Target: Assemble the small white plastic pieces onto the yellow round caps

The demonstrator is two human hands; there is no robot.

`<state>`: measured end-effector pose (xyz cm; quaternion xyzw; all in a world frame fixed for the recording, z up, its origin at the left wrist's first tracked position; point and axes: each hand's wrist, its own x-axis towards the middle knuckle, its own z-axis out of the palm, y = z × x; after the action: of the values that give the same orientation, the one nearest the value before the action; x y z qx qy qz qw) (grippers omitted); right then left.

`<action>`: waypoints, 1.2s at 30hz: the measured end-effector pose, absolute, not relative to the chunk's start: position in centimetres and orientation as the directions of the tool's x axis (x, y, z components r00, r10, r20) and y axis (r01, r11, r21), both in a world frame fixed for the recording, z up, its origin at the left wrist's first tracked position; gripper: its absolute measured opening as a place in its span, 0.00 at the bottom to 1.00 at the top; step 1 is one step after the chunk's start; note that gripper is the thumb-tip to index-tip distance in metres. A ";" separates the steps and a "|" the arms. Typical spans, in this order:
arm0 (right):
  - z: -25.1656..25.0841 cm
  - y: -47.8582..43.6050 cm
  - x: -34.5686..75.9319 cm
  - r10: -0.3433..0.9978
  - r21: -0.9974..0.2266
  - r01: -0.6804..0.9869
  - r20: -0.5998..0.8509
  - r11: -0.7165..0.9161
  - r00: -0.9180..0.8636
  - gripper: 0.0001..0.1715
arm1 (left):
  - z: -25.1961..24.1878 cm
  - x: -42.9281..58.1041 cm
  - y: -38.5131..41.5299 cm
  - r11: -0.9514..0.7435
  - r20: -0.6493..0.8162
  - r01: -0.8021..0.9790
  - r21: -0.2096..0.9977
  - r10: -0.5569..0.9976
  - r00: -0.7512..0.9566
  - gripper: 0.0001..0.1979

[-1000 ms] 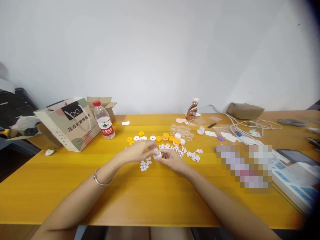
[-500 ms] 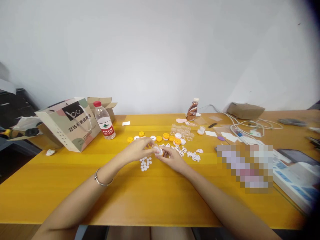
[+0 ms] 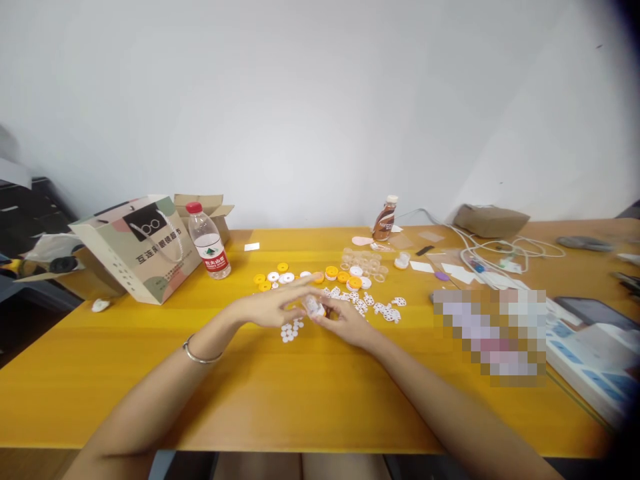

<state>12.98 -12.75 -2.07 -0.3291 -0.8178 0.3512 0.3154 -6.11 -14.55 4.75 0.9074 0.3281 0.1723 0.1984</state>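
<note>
Left hand (image 3: 273,308) now opened flat, fingers released; right hand (image 3: 345,319) still grasping small white cap (image 3: 314,307).

Left of the frame, on my desk: a paper gift bag (image 3: 143,247) printed with a round spectacles logo and a line of Chinese characters beginning 互连, the rest too blurred to read. Beside it, a water bottle (image 3: 209,242) whose red label carries white characters, illegible here. The brown bottle (image 3: 384,220) at upper centre bears unreadable lettering.
</note>
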 end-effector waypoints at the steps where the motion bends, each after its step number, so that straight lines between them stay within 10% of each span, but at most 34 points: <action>1: -2.1 -12.8 13.0 0.761 -0.778 0.312 0.303 0.545 -0.574 0.15 | 4.8 -6.2 -14.6 -0.684 0.188 0.565 0.461 0.698 0.691 0.19; 19: -1.5 -12.8 13.5 0.722 -0.771 0.250 0.355 0.586 -0.594 0.11 | 2.8 -3.6 -14.7 -0.477 0.306 0.775 0.416 0.875 0.374 0.14; 29: -1.2 -12.6 14.2 0.634 -0.826 0.197 0.228 0.527 -0.739 0.07 | 2.6 -3.8 -14.7 -0.528 0.252 0.742 0.413 0.849 0.464 0.12; 36: -0.6 -7.7 18.3 0.901 -0.810 0.398 0.362 0.431 -0.239 0.15 | 6.7 -5.7 -14.6 -0.496 0.380 0.654 0.572 0.866 0.325 0.18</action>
<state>18.31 -7.70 -0.63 -0.4450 -0.7299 0.2944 0.4273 -5.66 -14.58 6.68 0.7981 0.4760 0.3332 0.1593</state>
